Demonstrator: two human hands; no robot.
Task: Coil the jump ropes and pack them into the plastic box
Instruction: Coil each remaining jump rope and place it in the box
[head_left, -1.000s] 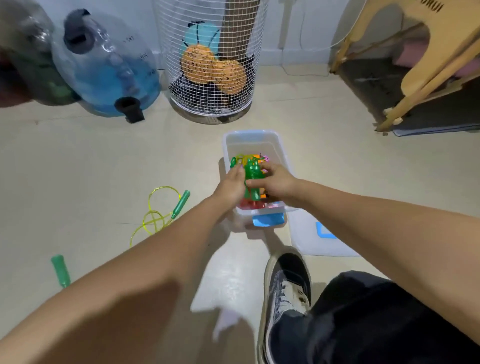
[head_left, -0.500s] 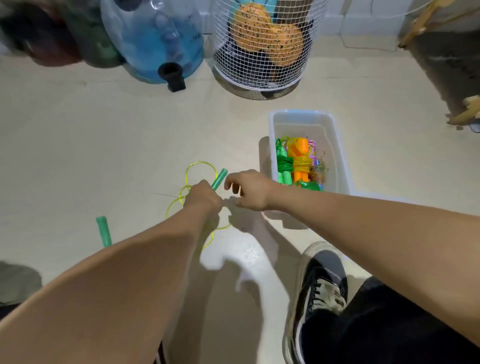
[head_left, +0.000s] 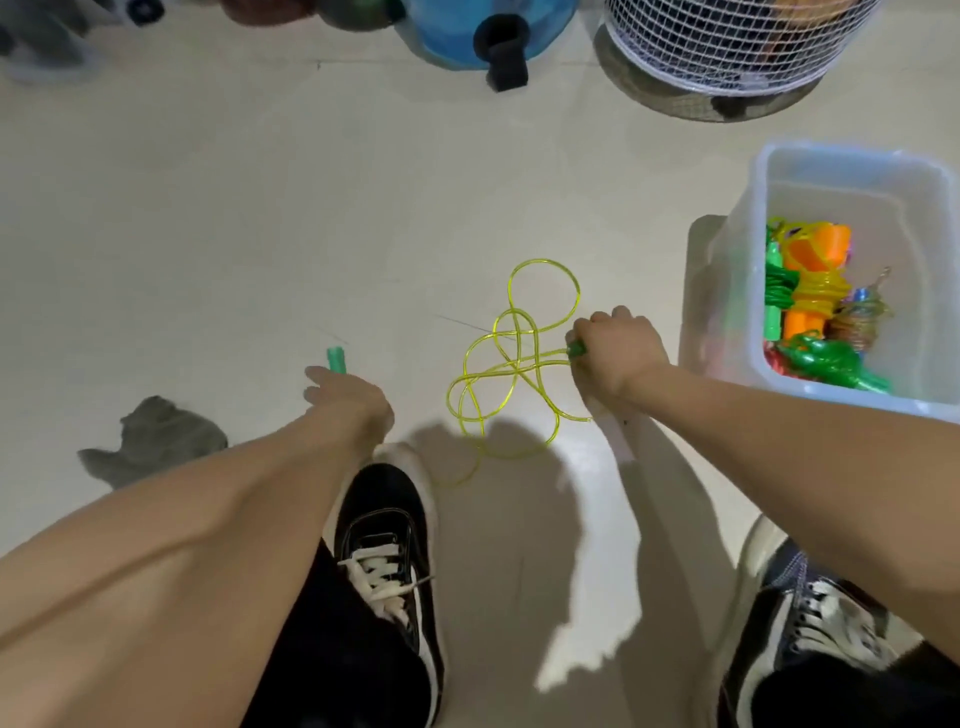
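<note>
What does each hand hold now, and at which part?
Right hand grips the yellow jump rope by one green handle. Left hand holds nothing.

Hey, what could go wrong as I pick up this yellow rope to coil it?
The yellow rope lies in crossed loops, so pulling both green handles apart might knot it. One strand runs beside your left shoe and may snag. Your left hand only reaches the far handle; the right hand already grips its handle.

Yellow rope (head_left: 511, 364), green handles (head_left: 336, 359), translucent white box (head_left: 758, 218), black-and-white shoes (head_left: 387, 540)
</note>
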